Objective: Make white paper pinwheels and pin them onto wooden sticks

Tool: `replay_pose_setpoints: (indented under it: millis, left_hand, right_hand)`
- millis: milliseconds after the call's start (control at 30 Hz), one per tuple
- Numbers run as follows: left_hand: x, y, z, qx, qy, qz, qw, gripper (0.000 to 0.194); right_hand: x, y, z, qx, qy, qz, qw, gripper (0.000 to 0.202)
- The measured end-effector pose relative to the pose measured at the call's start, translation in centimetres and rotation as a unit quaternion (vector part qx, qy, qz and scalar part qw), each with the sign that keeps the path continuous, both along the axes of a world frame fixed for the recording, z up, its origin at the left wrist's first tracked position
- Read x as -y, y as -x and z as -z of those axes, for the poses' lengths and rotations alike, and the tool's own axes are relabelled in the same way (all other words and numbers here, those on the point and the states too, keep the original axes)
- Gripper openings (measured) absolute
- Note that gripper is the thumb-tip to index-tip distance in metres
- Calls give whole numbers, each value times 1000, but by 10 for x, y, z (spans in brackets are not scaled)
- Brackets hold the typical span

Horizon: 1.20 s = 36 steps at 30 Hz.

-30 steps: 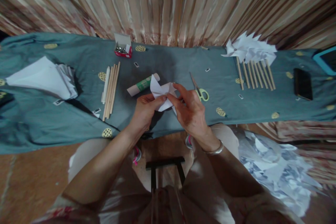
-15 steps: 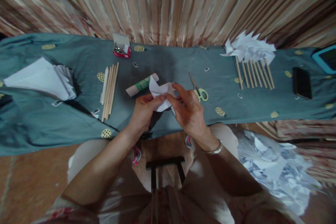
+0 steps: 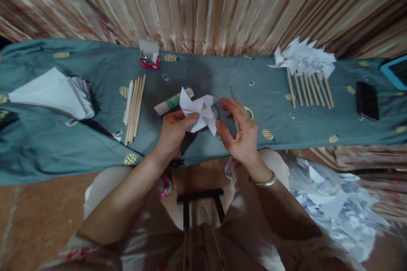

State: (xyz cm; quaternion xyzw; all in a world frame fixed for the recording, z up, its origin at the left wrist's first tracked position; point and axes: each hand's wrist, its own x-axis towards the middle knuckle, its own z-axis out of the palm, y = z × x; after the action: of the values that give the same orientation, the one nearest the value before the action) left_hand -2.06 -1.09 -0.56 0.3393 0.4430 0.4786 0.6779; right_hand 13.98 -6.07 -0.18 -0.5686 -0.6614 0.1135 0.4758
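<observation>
My left hand (image 3: pixel 173 129) pinches the middle of a white paper pinwheel (image 3: pixel 199 110) and holds it just above the blue-grey cloth of the table (image 3: pixel 95 144). My right hand (image 3: pixel 241 133) hovers beside the pinwheel's right blades with its fingers spread, holding nothing. A glue stick (image 3: pixel 173 101) lies on the cloth just behind the pinwheel. Yellow-handled scissors (image 3: pixel 246 112) lie behind my right hand, partly hidden by its fingers.
A bundle of wooden sticks (image 3: pixel 134 108) lies left of centre; a paper stack (image 3: pixel 54 93) sits far left. A red pin box (image 3: pixel 149 60) stands at the back. Finished pinwheels on sticks (image 3: pixel 307 72), a phone (image 3: pixel 367 100) and a tablet corner (image 3: pixel 396 70) lie right. Paper scraps (image 3: pixel 333 207) cover the floor.
My right hand has let go of the pinwheel and drawn away to the right with its fingers apart. The left hand keeps hold, and the pinwheel's blades now show unfolded.
</observation>
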Motion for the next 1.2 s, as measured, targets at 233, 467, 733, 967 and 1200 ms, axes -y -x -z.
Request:
replay_pose_setpoints:
  millis: [233, 467, 733, 967, 1200]
  left_hand:
    - [3, -3, -2, -63, -14, 27, 998, 20]
    - [4, -5, -1, -112, -55, 35, 992, 21]
    - [3, -3, 6, -165, -119, 59, 977, 17]
    - [3, 0, 11, -208, -154, 66, 964, 19]
    - [2, 1, 8, -237, -191, 77, 949, 19]
  right_hand:
    - [-10, 7, 5, -435, 242, -72, 864, 50]
    - [-14, 16, 6, -504, 273, -59, 817, 59]
    - [-17, 13, 16, -438, 249, -18, 864, 85]
    - [-16, 16, 22, -377, 220, 0, 900, 85]
    - [-15, 14, 28, -292, 193, 25, 937, 84]
